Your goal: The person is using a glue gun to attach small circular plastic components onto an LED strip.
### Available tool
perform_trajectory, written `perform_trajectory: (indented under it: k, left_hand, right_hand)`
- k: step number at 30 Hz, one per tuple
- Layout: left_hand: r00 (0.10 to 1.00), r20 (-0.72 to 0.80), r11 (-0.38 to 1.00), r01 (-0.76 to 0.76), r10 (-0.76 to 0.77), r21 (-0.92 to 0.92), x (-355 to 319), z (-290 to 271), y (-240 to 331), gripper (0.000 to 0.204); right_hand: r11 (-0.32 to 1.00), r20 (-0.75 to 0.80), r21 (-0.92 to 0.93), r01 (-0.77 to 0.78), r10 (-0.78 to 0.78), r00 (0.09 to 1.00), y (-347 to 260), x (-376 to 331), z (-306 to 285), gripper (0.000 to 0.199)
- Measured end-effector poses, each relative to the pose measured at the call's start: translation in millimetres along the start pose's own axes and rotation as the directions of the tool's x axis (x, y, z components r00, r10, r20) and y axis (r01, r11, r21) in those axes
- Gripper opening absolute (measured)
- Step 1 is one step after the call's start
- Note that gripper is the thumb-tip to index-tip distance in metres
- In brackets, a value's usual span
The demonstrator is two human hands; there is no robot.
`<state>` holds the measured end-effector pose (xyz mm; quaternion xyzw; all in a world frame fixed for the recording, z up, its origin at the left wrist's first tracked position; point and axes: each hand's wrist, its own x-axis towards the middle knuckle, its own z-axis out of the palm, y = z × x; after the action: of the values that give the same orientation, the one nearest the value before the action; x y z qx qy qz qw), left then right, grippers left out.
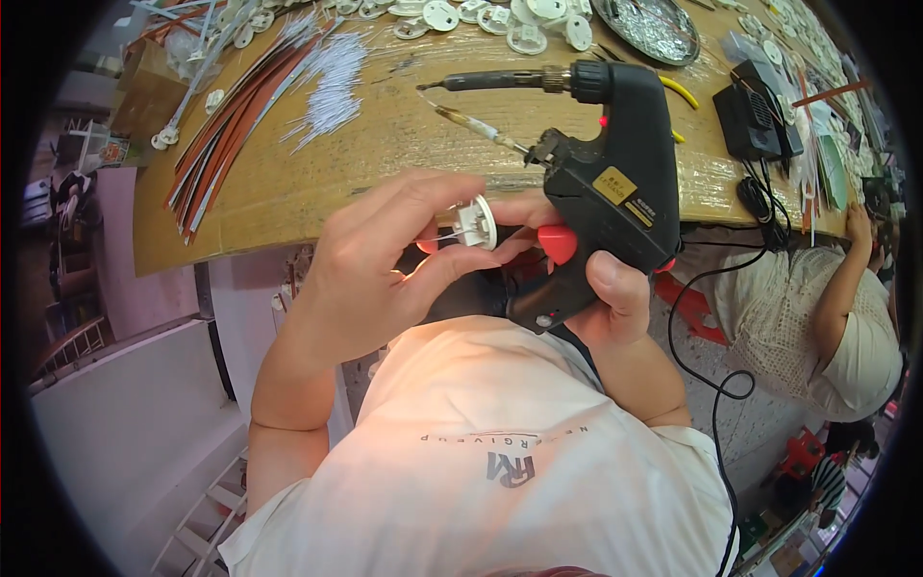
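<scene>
Between the thumb and fingers of my left hand [370, 255] is a small round white plastic part [476, 223], held on edge with its inner side facing left. A thin white wire seems to run from it toward my palm. My right hand [615, 293] grips a black soldering gun [615, 183] with a red trigger [557, 244]. Its long dark tip points left, above the white part and apart from it. Just below the tip, a thin feed tube [479, 125] slants out from the gun's body. Some right fingers reach toward the white part; whether they touch it I cannot tell.
On the wooden table [404, 144] lie a bundle of white wires [332, 82], long reddish-brown strips [236, 125] and many round white parts [524, 14]. A dark round tray [654, 29] and a black box [755, 115] with a trailing cord [716, 385] are at right. Another person [808, 317] sits close by.
</scene>
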<state>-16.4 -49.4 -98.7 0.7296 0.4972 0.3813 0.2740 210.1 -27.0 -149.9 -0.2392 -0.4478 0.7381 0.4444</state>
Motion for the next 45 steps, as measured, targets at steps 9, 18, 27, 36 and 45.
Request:
perform_trajectory:
  k: [9, 18, 27, 36, 45]
  left_hand:
    - [0.995, -0.035, 0.993, -0.097, 0.095, -0.066, -0.9, 11.5, -8.3, 0.049]
    - [0.999, 0.009, 0.988, -0.04, 0.042, -0.147, -4.2, 15.4, -8.9, 0.046]
    - [0.992, -0.043, 0.993, -0.12, 0.119, -0.007, -9.5, 2.4, 12.4, 0.045]
    - [0.879, -0.424, 0.908, 0.344, -0.221, 0.239, -98.2, -110.1, 10.1, 0.042]
    - [0.533, -0.472, 0.434, 0.846, -0.702, 0.31, -242.4, -124.9, -172.7, 0.041]
  right_hand:
    - [0.994, -0.04, -0.083, 0.077, -0.081, 0.996, -5.8, -5.2, 2.7, 0.074]
    - [0.983, -0.016, -0.157, 0.093, -0.097, 0.995, -9.9, -2.4, 0.5, 0.073]
    - [0.989, -0.126, -0.028, 0.146, -0.148, 0.981, -5.1, -1.8, -20.0, 0.071]
    - [0.966, -0.129, 0.141, 0.217, -0.2, 0.971, -28.6, 21.7, -69.5, 0.058]
    - [0.978, -0.225, 0.06, 0.198, -0.18, 0.958, -32.2, 25.7, -73.1, 0.058]
